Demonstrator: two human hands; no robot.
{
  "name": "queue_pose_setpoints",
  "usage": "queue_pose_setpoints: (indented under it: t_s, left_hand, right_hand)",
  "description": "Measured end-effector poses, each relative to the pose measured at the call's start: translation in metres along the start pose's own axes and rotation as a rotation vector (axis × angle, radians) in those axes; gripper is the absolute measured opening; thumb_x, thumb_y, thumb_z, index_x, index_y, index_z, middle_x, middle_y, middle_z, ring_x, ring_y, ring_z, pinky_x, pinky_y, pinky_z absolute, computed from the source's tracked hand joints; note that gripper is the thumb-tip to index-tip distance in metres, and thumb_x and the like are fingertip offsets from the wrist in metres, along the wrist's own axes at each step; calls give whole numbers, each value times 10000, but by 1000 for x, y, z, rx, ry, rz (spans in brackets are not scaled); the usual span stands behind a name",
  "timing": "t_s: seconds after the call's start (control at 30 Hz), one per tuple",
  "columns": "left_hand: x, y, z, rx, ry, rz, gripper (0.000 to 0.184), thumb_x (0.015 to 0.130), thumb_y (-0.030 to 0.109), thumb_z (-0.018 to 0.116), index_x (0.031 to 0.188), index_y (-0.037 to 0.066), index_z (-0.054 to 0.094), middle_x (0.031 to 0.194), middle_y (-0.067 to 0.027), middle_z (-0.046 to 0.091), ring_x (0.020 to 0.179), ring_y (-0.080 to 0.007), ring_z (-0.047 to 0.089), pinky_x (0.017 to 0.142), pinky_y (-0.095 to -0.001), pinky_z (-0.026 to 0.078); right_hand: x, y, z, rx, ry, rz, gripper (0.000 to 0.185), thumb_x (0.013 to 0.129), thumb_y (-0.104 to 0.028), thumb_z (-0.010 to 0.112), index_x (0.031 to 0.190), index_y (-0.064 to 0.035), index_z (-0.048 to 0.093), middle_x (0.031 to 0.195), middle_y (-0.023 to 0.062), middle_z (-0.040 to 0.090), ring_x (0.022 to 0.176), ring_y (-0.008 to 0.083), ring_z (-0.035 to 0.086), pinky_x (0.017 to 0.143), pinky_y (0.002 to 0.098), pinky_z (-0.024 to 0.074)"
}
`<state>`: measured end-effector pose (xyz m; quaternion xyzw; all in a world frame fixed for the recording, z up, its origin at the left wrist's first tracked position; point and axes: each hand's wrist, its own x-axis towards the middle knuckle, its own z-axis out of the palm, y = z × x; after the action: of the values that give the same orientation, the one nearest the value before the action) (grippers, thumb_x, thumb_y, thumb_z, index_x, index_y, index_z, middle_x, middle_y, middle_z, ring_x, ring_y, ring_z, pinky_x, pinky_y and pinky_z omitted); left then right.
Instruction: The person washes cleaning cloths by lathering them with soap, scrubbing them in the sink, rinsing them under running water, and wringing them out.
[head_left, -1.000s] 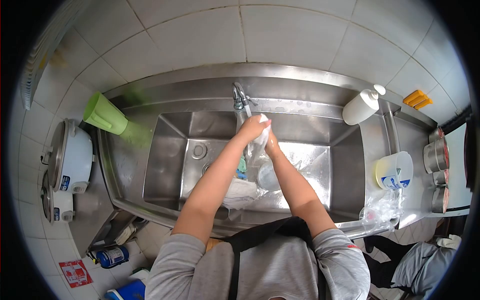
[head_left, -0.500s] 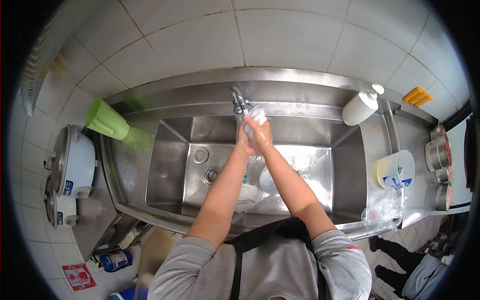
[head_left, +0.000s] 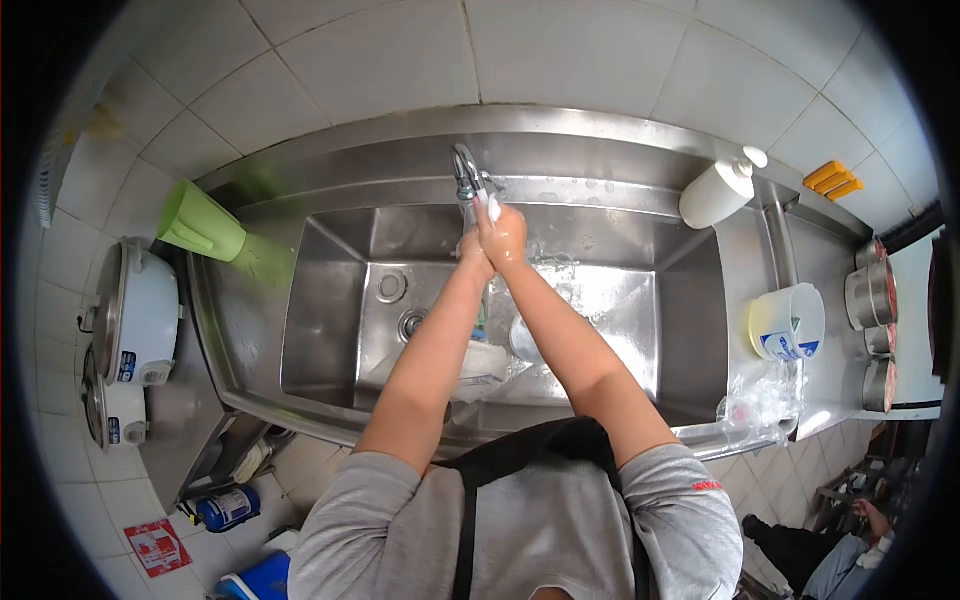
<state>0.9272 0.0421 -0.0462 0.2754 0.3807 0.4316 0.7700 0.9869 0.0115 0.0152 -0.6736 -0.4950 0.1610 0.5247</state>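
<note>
Both hands are pressed together under the chrome tap (head_left: 462, 172), over the steel sink (head_left: 640, 300). My right hand (head_left: 508, 238) is closed around a bunched white cloth (head_left: 494, 208), and only a small part of it shows above the fingers. My left hand (head_left: 472, 252) is closed against the right from the left side; its fingers are largely hidden. Wet, soapy patches shine on the skin. Below the forearms, a pale cloth-like piece (head_left: 482, 362) and a whitish round item (head_left: 522, 340) lie on the sink floor near the drain (head_left: 412, 324).
On the left ledge stands a green jug (head_left: 205, 225), with rice cookers (head_left: 150, 310) beyond. At right are a white pump bottle (head_left: 716, 195), a clear tub (head_left: 788, 322), crumpled plastic (head_left: 762, 405) and several tins (head_left: 872, 293). Another person (head_left: 825, 560) is at lower right.
The white cloth has gone from sticking well out above the fingers to mostly covered by them. My hands have closed tighter together, and the view has shifted slightly. The other person's posture has changed.
</note>
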Motion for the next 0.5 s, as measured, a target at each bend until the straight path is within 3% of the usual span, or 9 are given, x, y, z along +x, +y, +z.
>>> queue_pose_setpoints:
  t_s: [0.07, 0.17, 0.2, 0.3, 0.4, 0.5]
  left_hand:
    - [-7, -4, -4, -103, 34, -33, 538, 849, 536, 302, 1102, 93, 473, 1059, -100, 532, 940, -230, 540, 835, -381, 432]
    - [-25, 7, -10, -355, 190, -227, 493, 863, 495, 319, 1105, 93, 471, 1123, -90, 512, 1006, -239, 518, 817, -395, 436]
    - [-20, 6, -16, -366, 243, -268, 460, 857, 446, 402, 1138, 84, 453, 1160, -88, 494, 1033, -249, 506, 835, -409, 423]
    - [-6, -11, -24, -6, 279, -161, 528, 809, 436, 496, 1187, 76, 418, 1182, -98, 480, 1041, -264, 500, 833, -430, 415]
    - [-9, -11, -15, 319, 383, -194, 555, 755, 419, 574, 1151, 46, 463, 1125, -114, 521, 1007, -254, 522, 797, -403, 429]
    - [-26, 16, 6, 1004, 300, -50, 526, 711, 415, 612, 1035, 5, 550, 999, -122, 590, 937, -231, 560, 756, -362, 438]
  right_hand:
    - [4, 6, 7, -80, 90, -131, 326, 721, -305, 633, 916, -56, 553, 833, 154, 521, 845, 345, 480, 761, 416, 356]
    - [8, 4, 4, -99, 186, -221, 266, 712, -237, 651, 885, -53, 567, 827, 134, 497, 852, 329, 472, 749, 417, 361]
    - [12, 19, 12, -53, 80, -255, 249, 722, -249, 647, 862, -54, 580, 780, 121, 531, 769, 301, 524, 694, 408, 400]
    - [8, 17, 18, 925, -481, 569, 220, 738, -237, 643, 835, -45, 596, 716, 117, 574, 651, 277, 567, 604, 395, 430]
    - [15, 17, 4, 710, -775, 539, 256, 799, -271, 593, 825, -16, 598, 755, 88, 614, 613, 152, 581, 519, 276, 451]
    - [32, 18, -11, 141, -694, 192, 408, 781, -406, 568, 799, 0, 608, 696, 96, 615, 634, 228, 591, 618, 330, 452]
